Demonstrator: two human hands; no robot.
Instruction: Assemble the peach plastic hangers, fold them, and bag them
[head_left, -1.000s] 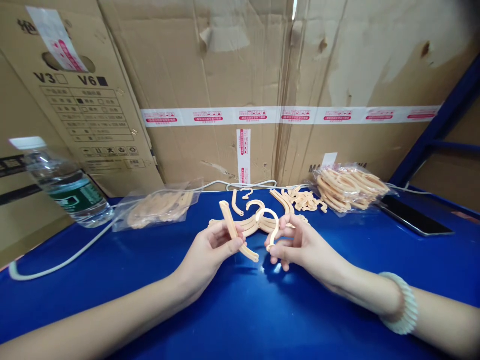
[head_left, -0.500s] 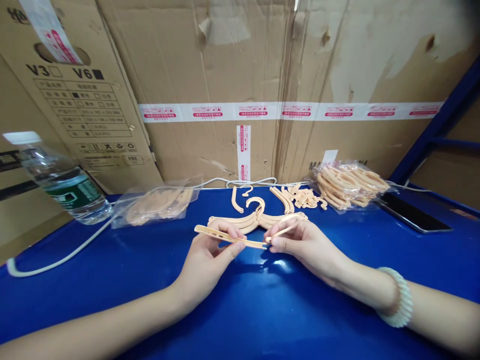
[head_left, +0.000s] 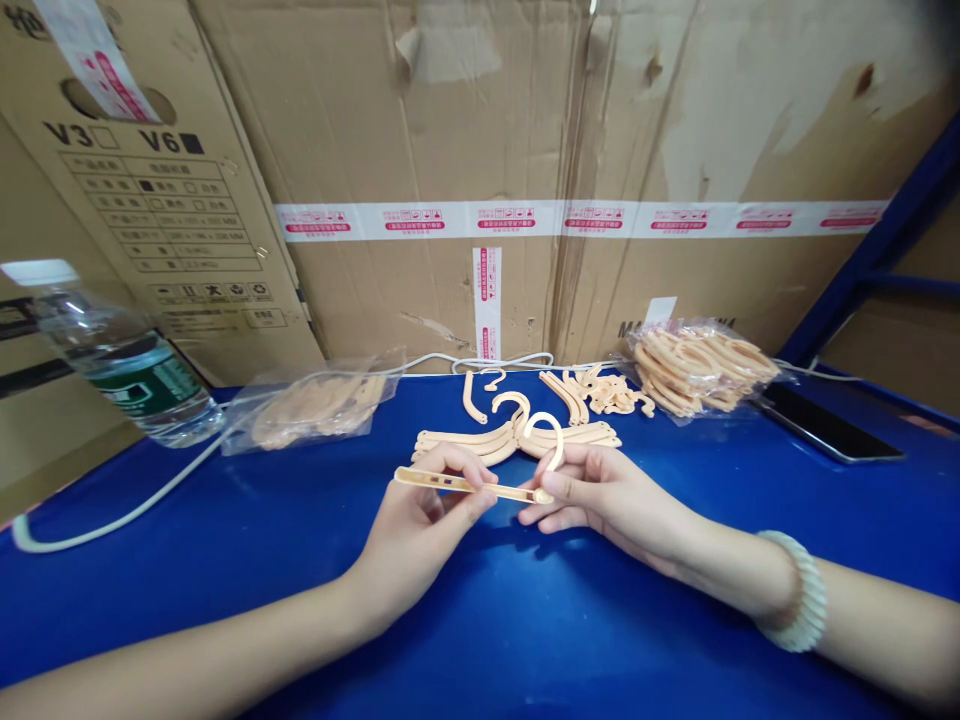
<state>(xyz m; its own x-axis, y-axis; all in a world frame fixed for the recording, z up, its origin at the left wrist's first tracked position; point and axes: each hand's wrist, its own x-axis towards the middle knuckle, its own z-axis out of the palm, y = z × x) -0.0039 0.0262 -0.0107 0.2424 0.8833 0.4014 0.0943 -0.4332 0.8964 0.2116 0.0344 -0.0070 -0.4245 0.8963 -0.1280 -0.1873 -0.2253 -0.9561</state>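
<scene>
Now the hanger arm (head_left: 442, 484) is pinched by the left hand (head_left: 420, 525), just before the hanger stack (head_left: 457, 440), its tip met by the hook (head_left: 559, 440) clamped in the right hand (head_left: 600, 495).

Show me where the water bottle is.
In the head view the water bottle sits at the far left of the blue table, beside a clear bag of parts.

A water bottle (head_left: 127, 365) stands on the blue table (head_left: 525, 620) — just right of it lies a clear bag (head_left: 315, 405), a white cable (head_left: 150, 503) runs below it, cardboard boxes (head_left: 450, 130) rise behind it — a black phone (head_left: 825, 425) lies far right.
</scene>
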